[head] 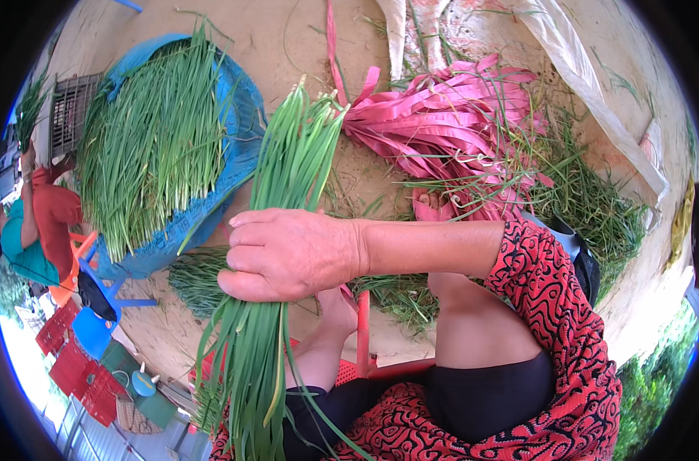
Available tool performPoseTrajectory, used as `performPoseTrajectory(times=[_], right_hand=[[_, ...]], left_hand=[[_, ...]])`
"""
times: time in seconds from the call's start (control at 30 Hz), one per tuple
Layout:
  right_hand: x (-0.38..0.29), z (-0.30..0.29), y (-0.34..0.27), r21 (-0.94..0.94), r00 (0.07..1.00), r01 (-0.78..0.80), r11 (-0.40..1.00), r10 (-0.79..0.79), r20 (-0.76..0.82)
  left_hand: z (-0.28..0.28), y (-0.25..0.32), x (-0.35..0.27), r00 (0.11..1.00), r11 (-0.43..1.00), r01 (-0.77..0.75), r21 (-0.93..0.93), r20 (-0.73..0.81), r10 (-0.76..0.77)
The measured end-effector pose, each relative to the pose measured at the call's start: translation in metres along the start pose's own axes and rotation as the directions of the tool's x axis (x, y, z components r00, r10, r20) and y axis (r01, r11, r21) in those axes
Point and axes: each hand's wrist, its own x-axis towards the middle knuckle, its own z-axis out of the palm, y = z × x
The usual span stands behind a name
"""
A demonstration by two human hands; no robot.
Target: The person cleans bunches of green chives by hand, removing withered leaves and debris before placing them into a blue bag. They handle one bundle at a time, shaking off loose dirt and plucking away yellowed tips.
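My right hand [291, 253] is closed around the middle of a bunch of garlic chives [294, 155]. The pale cut ends point away from me, and the long flat leaves hang down over my lap. My left hand is out of view. Beyond the bunch, to the right, lies a heap of pink plastic strips [424, 118], gathered at one end. On the left stands a blue sack [248, 121] with its mouth spread wide, filled with more garlic chives [153, 138].
Loose green trimmings [591, 196] cover the ground at right. White sheeting [591, 86] lies beyond. A blue plastic chair [95, 334] stands at left near a seated person [32, 236] holding greens. Red crates [81, 369] and a grey crate [72, 112] are also there.
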Motion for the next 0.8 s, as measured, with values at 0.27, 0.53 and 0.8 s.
performPoseTrajectory(times=[0.27, 0.53, 0.8], right_hand=[[-0.043, 0.023, -0.043, -0.067, 0.954, -0.156, 0.985, 0.168, 0.25], [-0.06, 0.015, -0.049, 0.256, 0.914, 0.154, 0.954, -0.236, 0.33], [-0.055, -0.052, 0.01, 0.139, 0.603, -0.777, 0.614, 0.789, -0.114]], left_hand=[[0.03, 0.004, 0.005, 0.983, 0.985, 0.142, -0.101, 0.131, -0.129], [0.008, 0.059, 0.021, 0.931, 0.996, 0.087, -0.021, 0.358, -0.074], [-0.041, 0.076, 0.026, 0.767, 0.955, 0.295, -0.028, 0.604, -0.219]])
